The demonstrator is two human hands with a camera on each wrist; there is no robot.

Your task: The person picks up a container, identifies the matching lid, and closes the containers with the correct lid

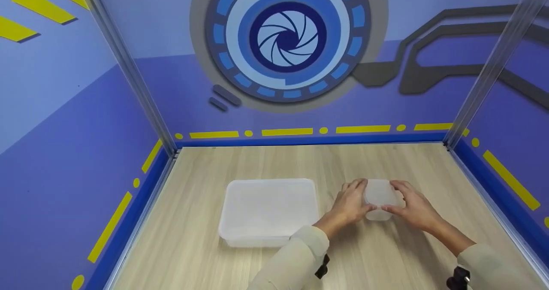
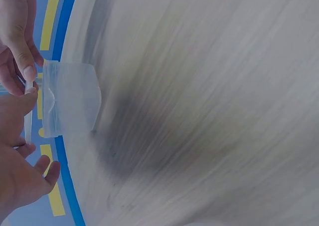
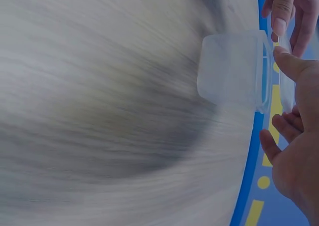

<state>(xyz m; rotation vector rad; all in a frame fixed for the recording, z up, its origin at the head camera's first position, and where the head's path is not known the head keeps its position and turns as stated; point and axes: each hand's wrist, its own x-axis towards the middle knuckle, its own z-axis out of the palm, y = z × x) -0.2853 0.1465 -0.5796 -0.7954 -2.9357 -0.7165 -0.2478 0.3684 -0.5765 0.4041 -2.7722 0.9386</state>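
Both hands pinch a thin translucent lid (image 1: 379, 190), the left hand (image 1: 351, 202) at its left edge and the right hand (image 1: 414, 204) at its right edge. Thumbs lie along the near side, close together. Beneath the lid stands a small clear plastic food container (image 1: 378, 215), upright on the table. Side-on in the left wrist view, the lid (image 2: 28, 121) is apart from the container (image 2: 75, 99), with a gap above its rim. The right wrist view also shows the lid (image 3: 286, 94) raised off the container (image 3: 229, 71).
A larger translucent rectangular box (image 1: 270, 241) stands on the wood-grain table (image 1: 193, 195), left of the hands and near the left forearm. Blue panels with yellow marks (image 1: 287, 132) enclose the back and sides, with metal posts (image 1: 141, 88) at the corners.
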